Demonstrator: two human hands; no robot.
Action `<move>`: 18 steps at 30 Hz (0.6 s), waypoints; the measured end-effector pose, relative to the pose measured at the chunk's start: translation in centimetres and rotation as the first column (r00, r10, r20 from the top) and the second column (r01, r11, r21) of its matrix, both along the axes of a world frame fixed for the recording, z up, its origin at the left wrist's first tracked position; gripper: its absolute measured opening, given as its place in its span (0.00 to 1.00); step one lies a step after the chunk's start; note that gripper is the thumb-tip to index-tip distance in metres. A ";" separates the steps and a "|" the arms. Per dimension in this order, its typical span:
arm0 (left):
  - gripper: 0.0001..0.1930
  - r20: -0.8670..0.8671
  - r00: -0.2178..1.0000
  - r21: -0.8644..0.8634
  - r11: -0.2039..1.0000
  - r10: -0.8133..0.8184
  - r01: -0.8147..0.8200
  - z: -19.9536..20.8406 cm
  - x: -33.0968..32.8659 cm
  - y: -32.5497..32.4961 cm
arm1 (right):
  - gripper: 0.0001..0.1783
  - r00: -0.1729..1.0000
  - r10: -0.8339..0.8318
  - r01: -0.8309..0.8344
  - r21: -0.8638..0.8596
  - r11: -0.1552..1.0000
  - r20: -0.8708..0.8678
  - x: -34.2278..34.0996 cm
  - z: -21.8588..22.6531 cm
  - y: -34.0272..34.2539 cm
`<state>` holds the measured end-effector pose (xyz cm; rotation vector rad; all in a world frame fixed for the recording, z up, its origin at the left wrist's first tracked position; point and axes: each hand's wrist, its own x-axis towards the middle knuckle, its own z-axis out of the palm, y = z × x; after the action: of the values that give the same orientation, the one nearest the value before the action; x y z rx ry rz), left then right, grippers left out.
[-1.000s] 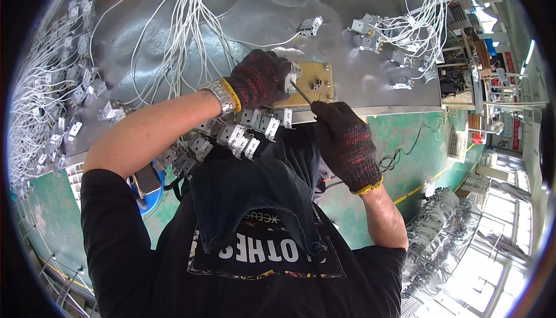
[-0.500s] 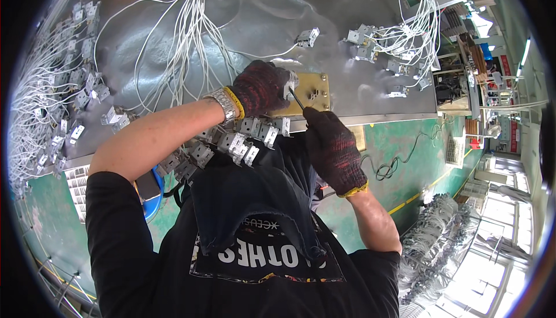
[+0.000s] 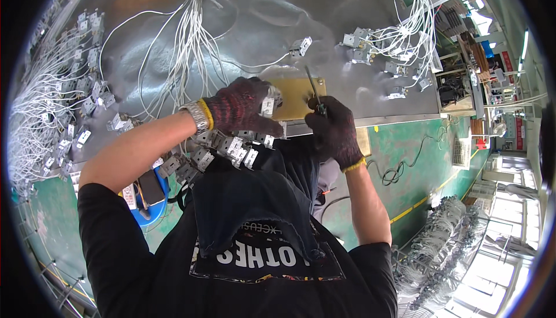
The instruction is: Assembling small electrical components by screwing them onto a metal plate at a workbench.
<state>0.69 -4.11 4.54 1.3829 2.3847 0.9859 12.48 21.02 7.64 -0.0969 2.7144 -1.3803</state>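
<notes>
My left hand, in a dark red and black knit glove, grips a white connector block by the left end of a brass-coloured plate. The plate lies at the table's near edge. In my right hand, also gloved, is a screwdriver; its shaft points up and away over the plate's right part. The tip is clear of the block. Below my left hand, several similar connector blocks hang in a cluster at the table edge, against my dark clothing.
One wired block lies beyond the plate. A bundle of white wires runs across the metal table. More wired blocks are heaped at the left and right. A blue container is below at the left.
The screwdriver has come away from the block and now points up. My left hand has shifted slightly left and nearer with the block, off the plate's stud area.
</notes>
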 end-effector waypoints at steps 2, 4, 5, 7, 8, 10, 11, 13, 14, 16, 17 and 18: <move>0.31 0.067 0.997 -0.076 0.996 -0.035 0.040 0.0 -0.1 -0.9 | 0.10 0.982 -0.135 0.157 -0.184 0.970 0.129 -1.8 -0.1 -0.6; 0.27 0.171 0.978 -0.205 0.967 -0.117 0.151 0.6 -0.4 -1.5 | 0.08 0.932 -0.237 0.325 -0.337 0.884 0.275 -4.0 -0.5 -0.9; 0.27 0.167 0.980 -0.210 0.968 -0.105 0.140 1.4 -0.3 -1.8 | 0.10 0.939 -0.253 0.324 -0.354 0.877 0.230 -5.3 -1.4 -0.9; 0.31 0.100 0.990 -0.523 0.842 -0.096 0.134 2.7 0.1 -1.8 | 0.11 0.940 -0.290 0.338 -0.368 0.866 0.181 -7.9 -3.0 -0.3; 0.33 0.012 0.995 -0.519 0.850 -0.103 0.094 3.0 0.5 -2.0 | 0.11 0.937 -0.330 0.350 -0.330 0.877 0.115 -9.5 -3.8 0.0; 0.31 0.000 0.997 -0.542 0.837 -0.083 0.070 2.9 0.6 -2.0 | 0.10 0.931 -0.362 0.359 -0.291 0.887 0.045 -11.6 -4.2 -0.6; 0.28 -0.008 0.998 -0.563 0.825 -0.067 0.051 2.7 0.7 -2.1 | 0.11 0.929 -0.361 0.368 -0.315 0.875 0.081 -12.5 -4.0 -1.2; 0.26 -0.005 1.000 -0.478 0.878 0.012 -0.013 2.5 1.0 -2.4 | 0.12 0.926 -0.358 0.376 -0.339 0.862 0.118 -13.0 -3.4 -2.1; 0.25 0.008 0.996 -0.388 0.918 0.087 -0.077 2.7 1.3 -2.5 | 0.13 0.950 -0.257 0.306 -0.367 0.878 0.178 -13.1 -3.1 -2.4; 0.24 0.037 0.986 -0.408 0.903 0.163 -0.134 3.2 1.3 -2.4 | 0.14 0.960 -0.152 0.239 -0.400 0.885 0.236 -13.0 -3.0 -2.5; 0.24 0.065 0.969 -0.427 0.884 0.239 -0.190 3.5 1.4 -2.3 | 0.14 0.943 -0.126 0.252 -0.416 0.874 0.308 -12.8 -3.1 -2.5; 0.24 0.068 0.968 -0.427 0.884 0.241 -0.190 3.2 1.3 -2.2 | 0.13 0.921 -0.098 0.269 -0.430 0.862 0.378 -12.5 -3.2 -2.6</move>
<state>2.04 -6.29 7.69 0.8936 2.5014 0.5302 -0.04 18.41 4.48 0.3540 2.0952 -1.8894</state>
